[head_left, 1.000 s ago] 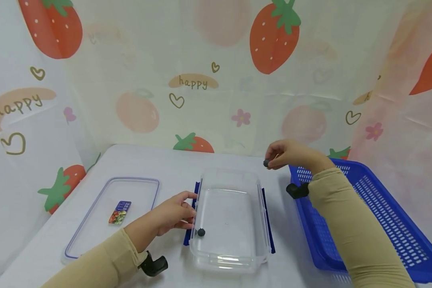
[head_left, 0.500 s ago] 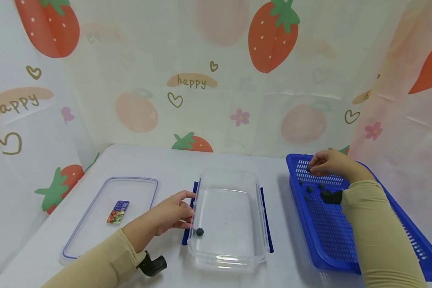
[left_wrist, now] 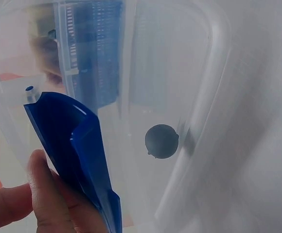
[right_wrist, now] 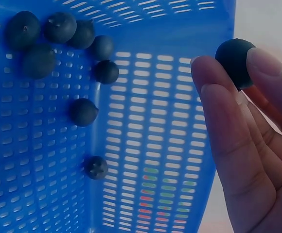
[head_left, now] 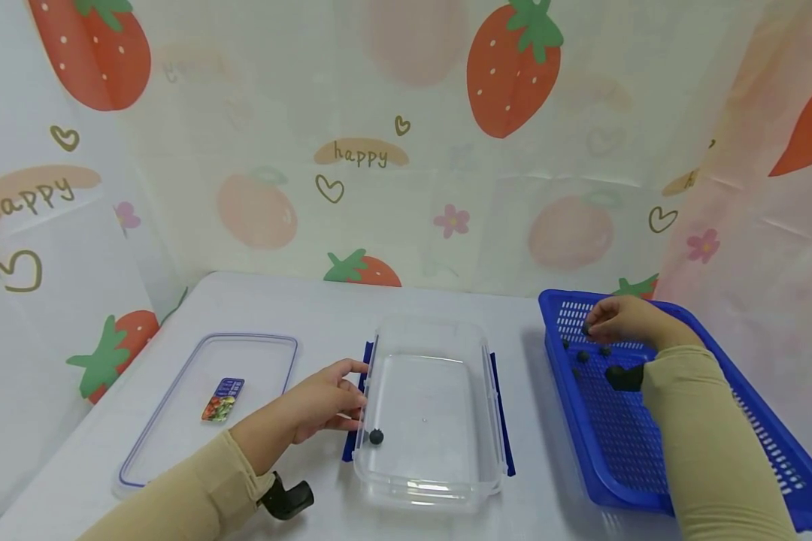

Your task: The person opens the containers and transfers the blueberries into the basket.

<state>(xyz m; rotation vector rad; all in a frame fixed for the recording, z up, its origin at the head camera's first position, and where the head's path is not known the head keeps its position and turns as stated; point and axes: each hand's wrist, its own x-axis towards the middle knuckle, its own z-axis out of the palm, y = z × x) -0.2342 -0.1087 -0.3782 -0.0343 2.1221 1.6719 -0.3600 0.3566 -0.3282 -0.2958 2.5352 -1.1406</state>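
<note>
In the head view my left hand rests against the left side of a clear plastic food container. Its thumb and index finger are spread along the blue latch. One blueberry lies inside the container, near its left wall. Over the far end of a blue basket, my right hand pinches another blueberry between thumb and fingertips. Below it in the right wrist view, several loose blueberries sit on the basket floor along the wall.
The container's clear lid, edged in blue, lies on the white table at left. A small printed card is on it. Behind the table hangs a strawberry-patterned cloth. The basket stands to the right of the container.
My right hand has moved right with the blueberry, from beside the basket to over its far end, then slightly lower. My left hand has stayed at the container's latch.
</note>
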